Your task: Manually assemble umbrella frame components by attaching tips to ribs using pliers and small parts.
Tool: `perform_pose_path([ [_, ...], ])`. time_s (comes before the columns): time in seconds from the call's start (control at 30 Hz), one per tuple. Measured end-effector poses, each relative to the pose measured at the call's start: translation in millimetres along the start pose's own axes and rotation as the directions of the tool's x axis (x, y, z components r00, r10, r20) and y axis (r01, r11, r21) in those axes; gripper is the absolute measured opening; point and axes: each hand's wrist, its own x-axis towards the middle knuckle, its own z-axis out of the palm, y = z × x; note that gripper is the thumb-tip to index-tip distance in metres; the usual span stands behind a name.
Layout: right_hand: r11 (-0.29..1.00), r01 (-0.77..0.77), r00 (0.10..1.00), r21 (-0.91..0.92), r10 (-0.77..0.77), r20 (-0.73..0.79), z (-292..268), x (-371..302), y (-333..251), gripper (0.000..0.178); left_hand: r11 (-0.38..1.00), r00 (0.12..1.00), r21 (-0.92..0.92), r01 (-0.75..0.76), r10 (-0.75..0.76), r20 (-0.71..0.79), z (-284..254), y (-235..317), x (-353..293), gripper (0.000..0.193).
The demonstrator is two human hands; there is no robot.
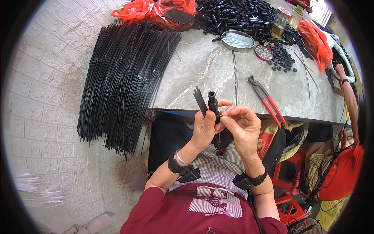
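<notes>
My left hand [205, 130] is closed round a bundle of thin black rods [200, 102] and a black tubular piece [212, 102] with a round open end facing up. The rods stick up beside the tube and continue below the hand toward my lap. My right hand [242, 126] is pinched against the side of the tube, thumb to forefinger. Whatever lies between those fingertips is too small to make out. Both hands are held in front of the table's near edge, above my lap.
Long black rods [120, 82] overhang the grey table [194, 58] at left. Red-handled cutters [267, 101] lie right of my hands. Farther back are a tin of pale wires [238, 40], a dish of small metal parts [263, 52], black caps [282, 56] and piled black tubes [237, 15]. A co-worker's arm [350, 95] is at right.
</notes>
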Motion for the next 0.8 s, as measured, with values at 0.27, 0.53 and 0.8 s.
perform_pose_path([
  [0.27,1.0,-0.012,1.0,-0.01,0.012,0.009,1.1,1.3,1.8,0.014,1.0,1.0,-0.021,0.002,-0.002,-0.009,-2.1,0.2,-0.1,0.073],
  [0.53,1.0,-0.009,1.0,-0.01,0.01,0.019,-0.8,0.9,4.0,0.014,1.0,1.0,0.007,0.014,-0.014,-0.017,-3.3,0.1,-0.8,0.082],
  [0.8,1.0,0.001,1.0,-0.031,0.0,0.025,0.9,0.6,2.7,0.013,0.999,1.0,0.032,0.01,-0.009,-0.02,-2.9,-0.1,-1.5,0.082],
])
